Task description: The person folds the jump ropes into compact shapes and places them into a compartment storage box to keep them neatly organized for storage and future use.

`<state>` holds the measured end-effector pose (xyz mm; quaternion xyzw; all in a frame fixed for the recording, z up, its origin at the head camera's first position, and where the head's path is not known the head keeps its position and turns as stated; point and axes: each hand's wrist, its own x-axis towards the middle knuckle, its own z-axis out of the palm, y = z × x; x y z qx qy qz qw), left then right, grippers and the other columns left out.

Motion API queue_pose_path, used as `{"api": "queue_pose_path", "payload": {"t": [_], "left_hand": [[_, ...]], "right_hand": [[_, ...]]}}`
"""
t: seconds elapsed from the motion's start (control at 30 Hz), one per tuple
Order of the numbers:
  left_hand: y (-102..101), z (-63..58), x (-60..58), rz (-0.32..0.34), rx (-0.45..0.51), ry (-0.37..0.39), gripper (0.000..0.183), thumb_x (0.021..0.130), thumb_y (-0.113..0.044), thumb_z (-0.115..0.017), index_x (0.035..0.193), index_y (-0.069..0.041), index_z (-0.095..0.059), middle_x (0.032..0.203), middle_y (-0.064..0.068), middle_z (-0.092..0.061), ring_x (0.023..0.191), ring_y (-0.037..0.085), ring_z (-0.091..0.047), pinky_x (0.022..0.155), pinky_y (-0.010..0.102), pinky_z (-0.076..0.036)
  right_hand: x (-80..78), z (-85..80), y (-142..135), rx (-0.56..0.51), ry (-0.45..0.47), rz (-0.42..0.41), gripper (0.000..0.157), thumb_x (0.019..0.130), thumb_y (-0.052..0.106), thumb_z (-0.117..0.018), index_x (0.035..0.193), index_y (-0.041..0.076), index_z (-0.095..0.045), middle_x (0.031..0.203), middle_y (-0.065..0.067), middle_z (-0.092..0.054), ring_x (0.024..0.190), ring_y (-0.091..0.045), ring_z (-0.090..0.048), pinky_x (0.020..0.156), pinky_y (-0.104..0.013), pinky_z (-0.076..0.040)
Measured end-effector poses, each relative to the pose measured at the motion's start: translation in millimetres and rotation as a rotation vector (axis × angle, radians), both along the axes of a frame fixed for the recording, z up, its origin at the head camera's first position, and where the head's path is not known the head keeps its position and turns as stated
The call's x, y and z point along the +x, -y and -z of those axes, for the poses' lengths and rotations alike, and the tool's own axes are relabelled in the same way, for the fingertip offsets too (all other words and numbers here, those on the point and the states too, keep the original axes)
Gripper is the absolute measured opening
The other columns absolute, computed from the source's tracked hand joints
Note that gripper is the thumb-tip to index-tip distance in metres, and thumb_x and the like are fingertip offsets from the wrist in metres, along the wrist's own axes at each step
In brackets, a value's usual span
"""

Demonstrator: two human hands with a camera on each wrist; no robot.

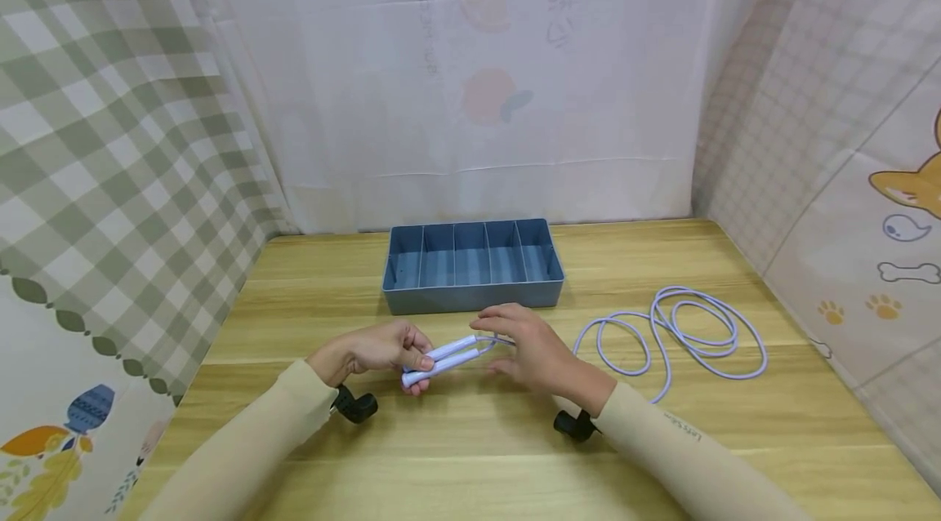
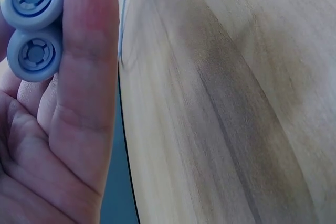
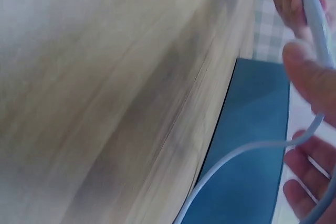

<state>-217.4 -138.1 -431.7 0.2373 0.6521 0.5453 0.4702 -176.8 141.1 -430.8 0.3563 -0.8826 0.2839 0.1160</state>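
My left hand (image 1: 378, 349) grips the two pale lilac handles (image 1: 454, 359) of a jump rope side by side, thumb across them. In the left wrist view their round handle ends (image 2: 34, 53) face the camera, lying along a finger. My right hand (image 1: 532, 348) is just right of the handles, where the cord leaves them, thumb and fingers spread apart. In the right wrist view the thin cord (image 3: 247, 146) passes by that thumb and the loosely bent fingers (image 3: 310, 166).
A blue-grey tray (image 1: 474, 296) with several narrow compartments stands behind my hands. The rest of the rope's cord (image 1: 750, 374) lies in loose loops on the wooden table (image 1: 470, 464) to the right. Cloth curtains (image 1: 470, 129) hang at the back and both sides.
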Motion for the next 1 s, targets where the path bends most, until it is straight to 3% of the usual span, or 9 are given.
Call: {"api": "queue_pose_path", "payload": {"t": [0.17, 0.43, 0.67, 0.87, 1.0], "left_hand": [[0, -2.6, 1.9, 0.009, 0.0, -0.012, 0.039, 0.092, -0.011, -0.063, 0.107, 0.024, -0.054, 0.075, 0.013, -0.068, 0.064, 0.016, -0.065, 0.06, 0.03, -0.055], [4, -6.3, 4.6, 0.032, 0.019, -0.012, 0.043, 0.093, -0.012, -0.062, 0.108, 0.026, -0.051, 0.074, 0.011, -0.068, 0.063, 0.014, -0.064, 0.06, 0.03, -0.055], [9, -8.1, 3.3, -0.007, 0.003, -0.019, 0.042, 0.094, -0.013, -0.06, 0.108, 0.025, -0.051, 0.076, 0.011, -0.068, 0.062, 0.014, -0.063, 0.06, 0.029, -0.054], [13, -8.6, 1.5, -0.035, 0.035, -0.013, 0.045, 0.094, -0.014, -0.061, 0.11, 0.026, -0.05, 0.077, 0.011, -0.067, 0.063, 0.014, -0.063, 0.059, 0.027, -0.054], [14, -7.8, 0.6, -0.045, 0.048, -0.011, 0.044, 0.094, -0.013, -0.06, 0.11, 0.027, -0.049, 0.077, 0.011, -0.067, 0.063, 0.014, -0.063, 0.06, 0.027, -0.054]], "right_hand": [[-8.2, 0.4, -8, 0.001, 0.068, -0.09, 0.055, 0.066, 0.02, -0.089, 0.117, 0.019, -0.068, 0.129, 0.004, -0.057, 0.12, -0.017, -0.051, 0.094, -0.037, -0.047], [-18.5, 5.9, -21, 0.046, 0.185, -0.148, 0.036, 0.075, 0.027, -0.082, 0.109, 0.025, -0.07, 0.133, 0.008, -0.054, 0.123, -0.013, -0.047, 0.093, -0.038, -0.046], [-20.3, 7.2, -30, -0.015, 0.256, -0.189, 0.026, 0.082, 0.032, -0.075, 0.103, 0.018, -0.068, 0.13, 0.0, -0.058, 0.121, -0.015, -0.049, 0.096, -0.04, -0.043], [-24.3, 10.7, -34, -0.124, 0.271, -0.301, 0.012, 0.087, 0.014, -0.07, 0.097, 0.016, -0.065, 0.111, 0.0, -0.063, 0.106, -0.015, -0.055, 0.089, -0.034, -0.046], [-23.4, 11.1, -37, -0.18, 0.288, -0.289, 0.004, 0.092, 0.009, -0.062, 0.093, 0.013, -0.064, 0.091, 0.0, -0.062, 0.085, -0.012, -0.054, 0.075, -0.029, -0.045]]}}
